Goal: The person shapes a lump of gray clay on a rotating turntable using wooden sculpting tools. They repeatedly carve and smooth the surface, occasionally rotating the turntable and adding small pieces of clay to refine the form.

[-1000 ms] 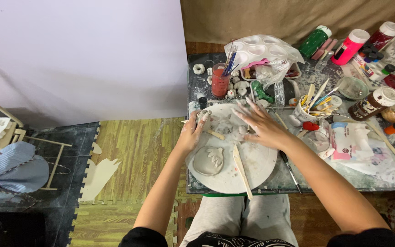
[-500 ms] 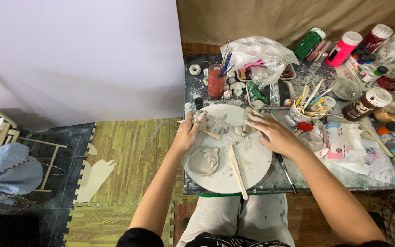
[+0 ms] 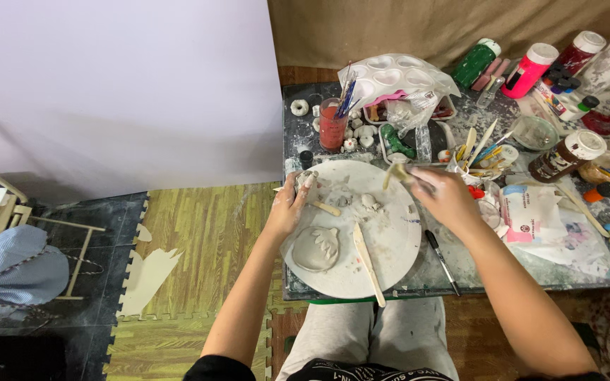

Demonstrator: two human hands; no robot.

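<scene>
Landmark: round white board [image 3: 390, 247] on the cluttered surface [image 3: 531, 268], directly in front of the seated person.

Left hand [image 3: 289, 206]: rests at the board's left rim. Fingers curled narrow around a small grey lump of clay [image 3: 305, 176] at the rim's upper left; lump mostly hidden by the fingers.

Right hand [image 3: 446, 197]: over the board's upper right rim. Fingers pinched closed on a small pale tool [image 3: 395, 173], its tip pointing toward the board's top edge; kind of tool cannot be told.

On the board: flat grey clay piece [image 3: 314, 248] with leaf-like ridges, lower left part. Long wooden modelling stick [image 3: 367, 261] just right of it, running down past the board's lower rim. Small clay bits [image 3: 370, 201] near the centre top.

Off the board: black pen [image 3: 443, 257] just beside the right rim. Red cup of brushes [image 3: 333, 125] beyond the top rim. Paint bottles [image 3: 531, 70] well apart, far upper right.
</scene>
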